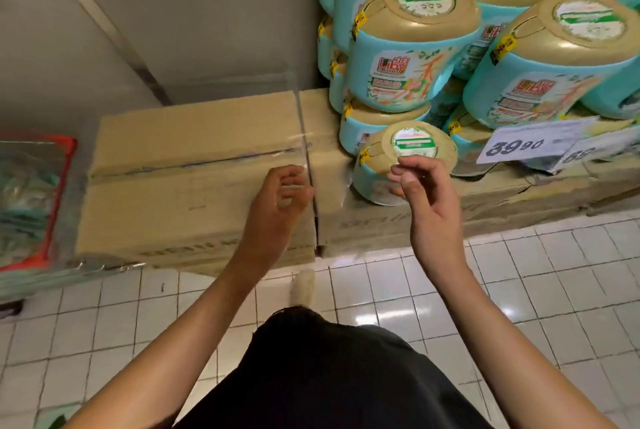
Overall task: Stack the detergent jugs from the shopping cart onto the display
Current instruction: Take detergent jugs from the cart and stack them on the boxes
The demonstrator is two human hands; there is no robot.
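"Liby" on jug (408,72); "39.90" on price tag (533,144).

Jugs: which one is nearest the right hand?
The lone jug standing lowest, on the cardboard box, front-left of the rest; right hand hovers at its gold cap. Others sit higher.

Cardboard boxes (194,165) on the tiled floor (519,290) carry stacked jugs (412,58), apparently detergent.

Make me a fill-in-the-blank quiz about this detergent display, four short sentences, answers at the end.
1. The jugs have teal bodies and ___ caps.
2. The price tag reads 39.___.
3. The jugs stand on ___ boxes.
4. The floor is laid with white ___.
Answers: gold; 90; cardboard; tiles
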